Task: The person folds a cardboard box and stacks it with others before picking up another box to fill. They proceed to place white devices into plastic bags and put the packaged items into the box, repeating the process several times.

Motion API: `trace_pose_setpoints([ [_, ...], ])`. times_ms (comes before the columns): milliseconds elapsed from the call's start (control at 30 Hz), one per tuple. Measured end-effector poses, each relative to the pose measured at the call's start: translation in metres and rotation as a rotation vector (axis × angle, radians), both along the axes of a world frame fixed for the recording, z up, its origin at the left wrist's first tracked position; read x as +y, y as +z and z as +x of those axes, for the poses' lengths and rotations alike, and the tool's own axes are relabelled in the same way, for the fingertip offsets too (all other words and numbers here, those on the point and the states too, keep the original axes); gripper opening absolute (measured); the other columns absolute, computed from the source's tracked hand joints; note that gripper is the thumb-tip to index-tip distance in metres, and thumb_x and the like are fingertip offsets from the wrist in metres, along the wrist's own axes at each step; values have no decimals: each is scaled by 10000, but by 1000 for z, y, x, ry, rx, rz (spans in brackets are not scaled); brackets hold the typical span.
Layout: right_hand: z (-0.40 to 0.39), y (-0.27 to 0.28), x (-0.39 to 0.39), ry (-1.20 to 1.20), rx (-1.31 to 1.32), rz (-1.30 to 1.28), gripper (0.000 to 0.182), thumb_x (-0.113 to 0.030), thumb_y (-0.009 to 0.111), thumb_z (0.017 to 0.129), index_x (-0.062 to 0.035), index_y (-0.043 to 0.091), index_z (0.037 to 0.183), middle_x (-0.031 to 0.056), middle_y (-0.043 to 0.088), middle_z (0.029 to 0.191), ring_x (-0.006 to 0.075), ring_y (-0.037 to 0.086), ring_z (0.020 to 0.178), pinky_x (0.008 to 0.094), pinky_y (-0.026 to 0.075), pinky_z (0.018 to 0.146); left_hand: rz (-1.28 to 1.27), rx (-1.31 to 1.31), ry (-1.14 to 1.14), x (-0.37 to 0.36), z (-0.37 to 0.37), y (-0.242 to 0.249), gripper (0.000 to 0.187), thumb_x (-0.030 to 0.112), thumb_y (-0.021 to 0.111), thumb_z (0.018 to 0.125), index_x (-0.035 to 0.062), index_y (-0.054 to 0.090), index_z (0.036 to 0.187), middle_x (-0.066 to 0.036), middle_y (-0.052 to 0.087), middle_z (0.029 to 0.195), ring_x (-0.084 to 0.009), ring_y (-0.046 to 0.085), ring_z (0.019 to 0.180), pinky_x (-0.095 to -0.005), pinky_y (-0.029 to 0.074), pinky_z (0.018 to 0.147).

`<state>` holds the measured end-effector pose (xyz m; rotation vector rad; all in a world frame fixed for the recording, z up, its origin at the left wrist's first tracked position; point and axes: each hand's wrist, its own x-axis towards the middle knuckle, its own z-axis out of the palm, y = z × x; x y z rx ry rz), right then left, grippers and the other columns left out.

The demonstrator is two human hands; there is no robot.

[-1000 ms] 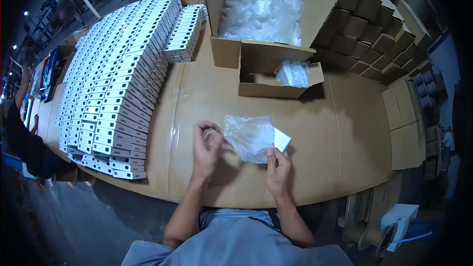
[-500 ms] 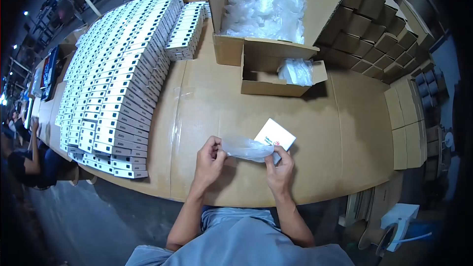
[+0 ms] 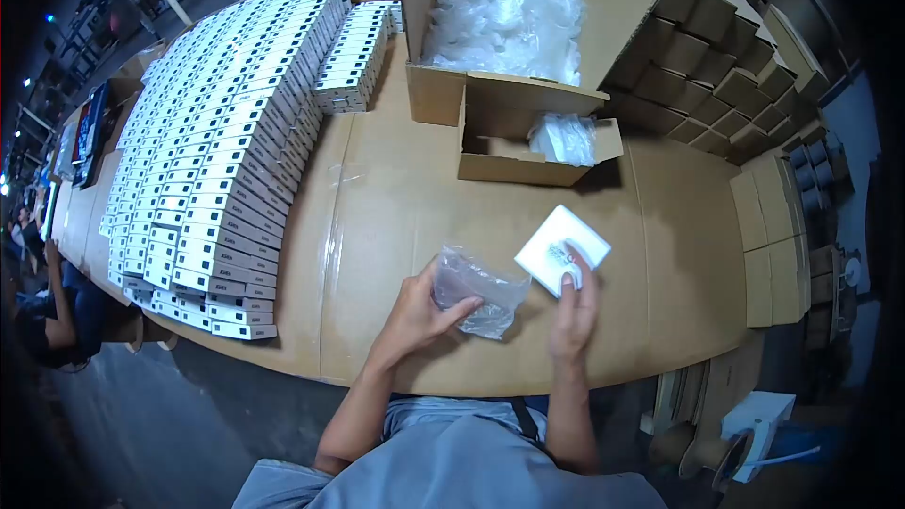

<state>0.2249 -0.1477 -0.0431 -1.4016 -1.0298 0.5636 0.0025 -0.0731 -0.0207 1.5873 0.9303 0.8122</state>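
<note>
A clear plastic bag (image 3: 483, 294) is held in my left hand (image 3: 421, 309), with the thumb pressed on its front and the bag spread out to the right. My right hand (image 3: 577, 313) grips a small flat white box (image 3: 556, 243) at its near right side, fingers over the top face and thumb at the near edge. Some small print shows faintly on the box, partly hidden by the fingers. The bag's right corner comes close to the box's left side.
Stacked white boxes (image 3: 217, 170) fill the left of the cardboard-covered table (image 3: 377, 217). A large carton of plastic bags (image 3: 509, 14) stands at the back, behind a smaller carton (image 3: 523, 170) with a wrapped item (image 3: 566, 139). Brown cartons (image 3: 698, 75) are stacked at right. Another person (image 3: 61, 306) sits far left.
My right hand has let go of the bag and moved right onto the white box, which now lies farther right and away from me. The bag is now spread open in my left hand.
</note>
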Motion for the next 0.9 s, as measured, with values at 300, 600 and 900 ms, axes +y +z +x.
trace_pose_setpoints([
  [300,1,88,10,282,154,138,728,122,576,937,-69,180,1517,240,582,1263,228,621,1153,345,519,985,-52,55,-53,-9,3,1,498,167,848,833,-6,618,1239,-199,757,1001,-284,764,937,-377,590,797],
  [600,5,83,23,392,-284,33,619,58,677,891,-27,418,1447,234,622,1318,310,678,1151,373,541,968,-20,138,-75,-5,1,9,452,149,845,830,-14,630,1193,-203,747,935,-272,765,860,-367,586,735],
  [900,-4,98,34,351,-248,0,582,23,684,884,-22,473,1425,219,683,1209,268,706,1067,354,557,883,-34,39,-59,-8,6,3,466,136,847,824,-19,644,1214,-183,754,927,-238,757,844,-354,585,750],
])
